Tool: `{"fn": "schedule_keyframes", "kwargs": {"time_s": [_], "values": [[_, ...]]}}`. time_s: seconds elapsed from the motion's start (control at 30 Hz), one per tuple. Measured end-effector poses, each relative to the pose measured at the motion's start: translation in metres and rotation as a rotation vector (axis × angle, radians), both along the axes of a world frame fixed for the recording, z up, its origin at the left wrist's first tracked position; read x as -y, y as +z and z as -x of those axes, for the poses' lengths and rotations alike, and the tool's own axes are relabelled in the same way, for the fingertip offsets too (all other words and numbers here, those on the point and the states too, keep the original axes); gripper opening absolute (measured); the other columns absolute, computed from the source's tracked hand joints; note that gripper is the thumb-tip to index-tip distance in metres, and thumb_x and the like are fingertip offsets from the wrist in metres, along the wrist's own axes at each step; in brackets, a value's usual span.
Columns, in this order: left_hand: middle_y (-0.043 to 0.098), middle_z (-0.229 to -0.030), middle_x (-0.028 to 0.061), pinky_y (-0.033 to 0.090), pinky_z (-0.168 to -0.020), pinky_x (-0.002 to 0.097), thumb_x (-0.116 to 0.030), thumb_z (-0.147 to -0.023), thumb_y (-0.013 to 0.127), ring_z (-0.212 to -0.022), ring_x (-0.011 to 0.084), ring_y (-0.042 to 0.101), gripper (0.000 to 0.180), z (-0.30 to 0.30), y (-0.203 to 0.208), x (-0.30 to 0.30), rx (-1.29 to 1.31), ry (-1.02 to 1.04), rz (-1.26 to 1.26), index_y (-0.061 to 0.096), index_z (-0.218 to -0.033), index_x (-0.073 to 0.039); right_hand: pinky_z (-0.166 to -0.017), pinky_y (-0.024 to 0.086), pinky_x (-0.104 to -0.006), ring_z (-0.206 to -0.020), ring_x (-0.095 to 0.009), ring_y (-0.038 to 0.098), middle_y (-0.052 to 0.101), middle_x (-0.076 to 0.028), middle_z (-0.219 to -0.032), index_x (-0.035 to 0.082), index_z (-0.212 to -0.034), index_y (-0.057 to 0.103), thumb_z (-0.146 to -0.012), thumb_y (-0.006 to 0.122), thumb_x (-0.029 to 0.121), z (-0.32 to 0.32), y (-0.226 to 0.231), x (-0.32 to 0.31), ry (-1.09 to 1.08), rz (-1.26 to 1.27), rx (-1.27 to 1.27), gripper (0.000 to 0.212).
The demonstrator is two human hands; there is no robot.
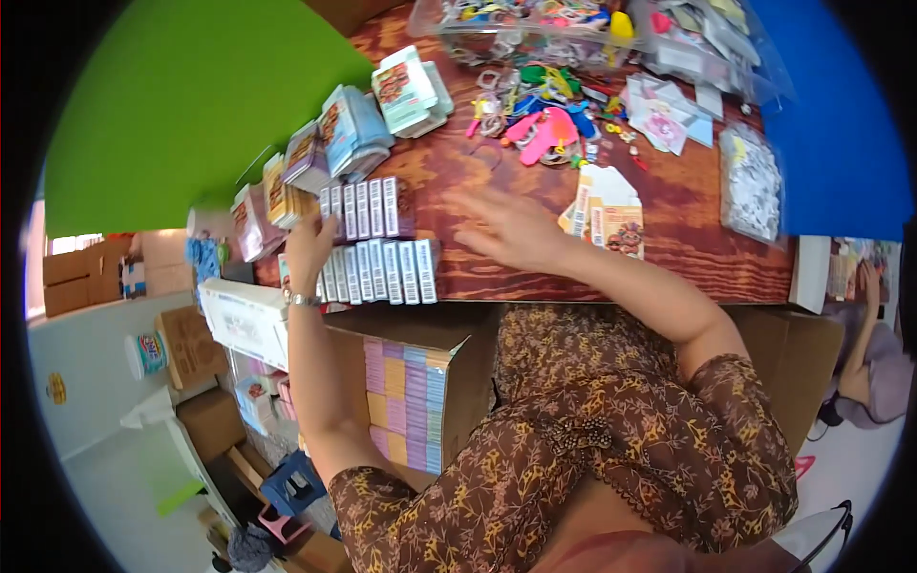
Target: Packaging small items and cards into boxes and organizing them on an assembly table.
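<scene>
My left hand [309,246] reaches to the left end of two rows of small boxes, fingers bent together; whatever they hold is hidden. The far row of boxes [363,210] and the near row of boxes [382,272] stand on edge, pale printed sides up. My right hand [511,229], slightly blurred, hovers over the wooden table [439,158] with its fingers apart and nothing in them. Right of it lie a flat orange-and-white printed carton [616,229] and a white die-cut card [607,181]. Behind my left hand are stacked card packs [285,196].
More card packs [355,129] line the table's left edge. Colourful cords and pink pieces [549,134] lie at the back, before a clear plastic bin [535,43]. A bag of white pieces [750,186] lies right. Below stands an open cardboard box [463,392]. A co-worker [869,372] is at right.
</scene>
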State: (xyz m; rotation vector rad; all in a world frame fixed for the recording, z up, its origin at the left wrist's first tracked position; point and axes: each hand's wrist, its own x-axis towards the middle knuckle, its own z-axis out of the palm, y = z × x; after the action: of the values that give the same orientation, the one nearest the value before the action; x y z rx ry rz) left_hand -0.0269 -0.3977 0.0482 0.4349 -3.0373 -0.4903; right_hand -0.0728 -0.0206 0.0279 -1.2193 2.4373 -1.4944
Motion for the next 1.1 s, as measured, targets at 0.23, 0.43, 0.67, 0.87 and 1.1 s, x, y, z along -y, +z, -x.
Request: {"fn": "schedule_keyframes", "kwargs": {"time_s": [0.23,0.43,0.67,0.87,1.1], "values": [[0.071,-0.109,0.0214,0.055,-0.082,0.0434,-0.027,-0.090,0.072,-0.096,0.0377,0.069,0.040,-0.011,0.034,-0.084,-0.466,-0.203,0.219,0.068,-0.120,0.000,-0.085,0.053,-0.0435,-0.104,-0.032,0.066,0.067,-0.014,-0.111,0.013,-0.141,0.051,-0.082,0.079,0.037,0.007,0.003,-0.199,-0.428,-0.577,-0.120,0.069],[0.069,-0.106,0.0186,0.054,-0.082,0.0432,-0.022,-0.087,0.077,-0.091,0.0343,0.066,0.039,-0.029,0.024,-0.283,-0.396,-0.466,-0.268,0.066,-0.119,-0.002,-0.074,0.053,-0.0421,-0.087,-0.028,0.069,0.068,-0.008,-0.093,0.012,-0.132,0.053,-0.078,0.082,0.037,-0.003,-0.044,-0.215,-0.510,-0.540,0.226,0.066],[0.055,-0.127,0.0323,0.047,-0.099,0.0472,-0.024,-0.081,0.081,-0.118,0.0436,0.055,0.083,-0.042,-0.035,-0.387,-0.152,-0.451,-0.549,0.039,-0.140,0.015,-0.066,0.049,-0.0226,-0.073,-0.005,0.059,0.063,0.001,-0.082,0.001,-0.123,0.056,-0.095,0.068,0.008,-0.024,-0.027,-0.209,-0.522,0.120,0.597,0.032],[0.047,-0.130,0.0305,0.044,-0.103,0.0478,-0.028,-0.070,0.088,-0.121,0.0443,0.050,0.117,-0.036,-0.007,-0.420,-0.206,-0.241,-0.595,0.013,-0.150,0.015,-0.065,0.050,-0.0231,-0.075,-0.008,0.062,0.065,-0.004,-0.088,0.002,-0.117,0.058,-0.094,0.070,0.009,-0.059,0.004,-0.191,-0.539,0.332,0.434,0.027],[0.061,-0.121,0.0264,0.055,-0.089,0.0438,-0.031,-0.069,0.088,-0.110,0.0372,0.066,0.098,-0.032,0.000,-0.420,-0.300,-0.257,-0.546,0.033,-0.140,0.008,-0.070,0.055,-0.0269,-0.087,-0.013,0.067,0.066,-0.009,-0.105,0.002,-0.123,0.056,-0.092,0.072,0.007,-0.071,0.008,-0.197,-0.543,0.325,0.145,0.035]]}}
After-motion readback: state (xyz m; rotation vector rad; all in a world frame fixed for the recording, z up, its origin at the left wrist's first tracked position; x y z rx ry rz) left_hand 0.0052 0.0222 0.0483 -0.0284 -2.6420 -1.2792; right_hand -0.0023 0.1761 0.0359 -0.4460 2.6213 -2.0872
